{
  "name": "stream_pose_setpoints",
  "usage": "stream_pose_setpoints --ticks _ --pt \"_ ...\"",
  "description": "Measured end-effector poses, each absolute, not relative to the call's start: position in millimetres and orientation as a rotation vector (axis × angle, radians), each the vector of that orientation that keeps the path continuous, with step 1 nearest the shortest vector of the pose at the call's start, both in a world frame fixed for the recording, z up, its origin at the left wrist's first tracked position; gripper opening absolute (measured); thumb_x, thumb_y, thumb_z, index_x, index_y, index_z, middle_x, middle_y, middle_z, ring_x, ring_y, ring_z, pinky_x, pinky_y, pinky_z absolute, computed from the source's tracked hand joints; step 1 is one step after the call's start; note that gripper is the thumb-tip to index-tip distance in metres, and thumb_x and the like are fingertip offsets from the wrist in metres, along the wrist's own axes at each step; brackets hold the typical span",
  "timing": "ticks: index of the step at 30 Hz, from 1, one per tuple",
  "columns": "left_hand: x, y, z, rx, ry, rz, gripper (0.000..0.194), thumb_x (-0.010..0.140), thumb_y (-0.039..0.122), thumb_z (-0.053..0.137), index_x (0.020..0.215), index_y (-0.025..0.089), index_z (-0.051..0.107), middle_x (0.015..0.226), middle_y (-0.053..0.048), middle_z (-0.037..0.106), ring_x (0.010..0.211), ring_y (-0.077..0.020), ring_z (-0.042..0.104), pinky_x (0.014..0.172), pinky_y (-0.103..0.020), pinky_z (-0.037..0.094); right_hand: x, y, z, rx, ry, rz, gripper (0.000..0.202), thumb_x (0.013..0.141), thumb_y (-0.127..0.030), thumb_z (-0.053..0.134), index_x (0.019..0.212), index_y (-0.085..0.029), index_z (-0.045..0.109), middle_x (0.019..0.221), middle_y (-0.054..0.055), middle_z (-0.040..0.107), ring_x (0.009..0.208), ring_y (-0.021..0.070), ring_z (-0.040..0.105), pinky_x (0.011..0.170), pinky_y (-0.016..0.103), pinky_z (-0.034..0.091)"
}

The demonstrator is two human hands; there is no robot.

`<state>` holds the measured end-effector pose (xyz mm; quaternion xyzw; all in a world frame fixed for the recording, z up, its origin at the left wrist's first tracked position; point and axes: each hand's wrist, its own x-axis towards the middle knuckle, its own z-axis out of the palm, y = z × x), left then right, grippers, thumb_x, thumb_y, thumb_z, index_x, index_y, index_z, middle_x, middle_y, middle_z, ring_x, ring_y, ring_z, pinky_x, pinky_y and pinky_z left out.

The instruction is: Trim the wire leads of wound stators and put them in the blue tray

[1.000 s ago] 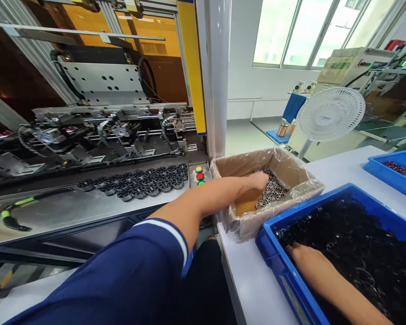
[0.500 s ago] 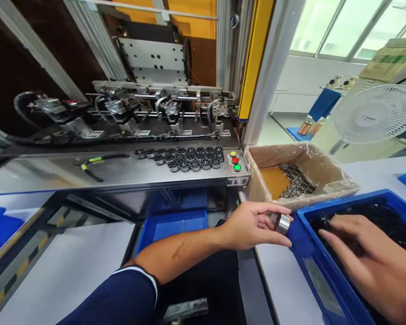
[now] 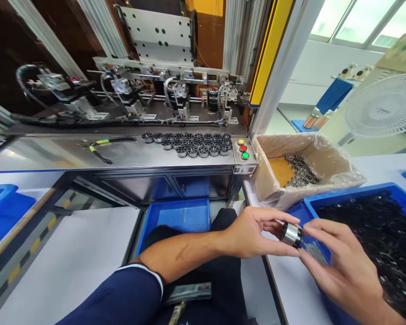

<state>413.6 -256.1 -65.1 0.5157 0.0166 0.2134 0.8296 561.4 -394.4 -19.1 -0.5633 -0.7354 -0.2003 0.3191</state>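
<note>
A short silver metal cylinder (image 3: 291,234) sits between the thumb and fingers of my left hand (image 3: 248,232). Against its right end is a small black plastic ring (image 3: 300,238), pinched by the fingertips of my right hand (image 3: 341,262). The two parts touch; whether the ring is seated in the cylinder I cannot tell. Both hands are above the near edge of a blue bin (image 3: 311,208), which holds a heap of black plastic parts (image 3: 372,221).
A plastic-lined carton (image 3: 274,192) holds several metal rings (image 3: 301,171). On the steel ledge are rows of black-and-silver rings (image 3: 203,146), pliers (image 3: 99,151) and a button panel (image 3: 245,155). A machine (image 3: 176,97) stands behind; a blue tray (image 3: 179,216) lies below.
My right hand has come out of the blue bin, moving left with a black plastic ring to the cylinder's end. My left hand still holds the cylinder. The view has tilted down.
</note>
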Motion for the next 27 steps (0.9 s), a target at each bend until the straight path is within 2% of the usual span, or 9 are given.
stream_pose_setpoints --ticks 5,10,16,21,24,27 --pt "411.0 -256.1 -64.2 1.069 0.09 0.389 0.08 0.046 0.032 0.101 0.119 0.014 0.075 0.096 -0.009 0.078 0.09 -0.0214 0.076 0.103 -0.047 0.058 563.2 -396.6 -19.6 -1.46 -2.021 -0.601 0.032 0.095 -0.012 0.067 0.126 -0.017 0.063 0.104 0.009 0.066 0.092 0.0188 0.069 0.082 0.028 0.059" --pt "411.2 -256.8 -66.4 1.056 0.105 0.373 0.079 0.045 0.033 0.102 0.118 0.015 0.076 0.099 -0.009 0.079 0.089 -0.0206 0.076 0.101 -0.045 0.059 565.6 -397.7 -20.7 -1.434 -2.042 -0.578 0.047 0.094 -0.009 0.065 0.138 -0.021 0.059 0.105 0.007 0.07 0.091 0.0204 0.072 0.079 0.03 0.061" --pt "414.6 -257.4 -68.6 0.949 0.097 0.309 0.076 0.042 0.025 0.102 0.113 0.016 0.077 0.095 -0.006 0.079 0.085 -0.0167 0.075 0.096 -0.039 0.06 568.8 -399.6 -23.5 -1.442 -2.079 -0.585 0.042 0.092 -0.013 0.071 0.132 -0.011 0.061 0.105 0.013 0.067 0.092 0.0237 0.069 0.081 0.034 0.059" --pt "415.6 -256.5 -68.1 0.934 0.12 0.312 0.076 0.039 0.02 0.102 0.111 0.016 0.078 0.093 -0.004 0.077 0.081 -0.0133 0.072 0.093 -0.034 0.059 569.9 -398.5 -25.8 -1.435 -2.083 -0.569 0.043 0.092 -0.007 0.069 0.133 -0.012 0.059 0.11 0.013 0.065 0.098 0.0224 0.067 0.085 0.033 0.058" --pt "415.4 -256.3 -66.7 0.929 0.112 0.292 0.077 0.039 0.022 0.103 0.112 0.016 0.078 0.093 -0.004 0.078 0.081 -0.0141 0.072 0.095 -0.037 0.058 569.9 -398.2 -24.2 -1.421 -2.127 -0.565 0.037 0.092 -0.007 0.067 0.128 -0.011 0.061 0.109 0.013 0.066 0.097 0.0233 0.068 0.085 0.033 0.058" --pt "414.9 -256.4 -65.8 0.915 0.101 0.279 0.077 0.039 0.023 0.103 0.112 0.016 0.078 0.092 -0.004 0.078 0.082 -0.0161 0.073 0.097 -0.04 0.058 569.9 -398.2 -23.3 -1.431 -2.082 -0.578 0.043 0.091 -0.013 0.072 0.132 -0.011 0.06 0.107 0.013 0.067 0.096 0.024 0.069 0.084 0.034 0.059"
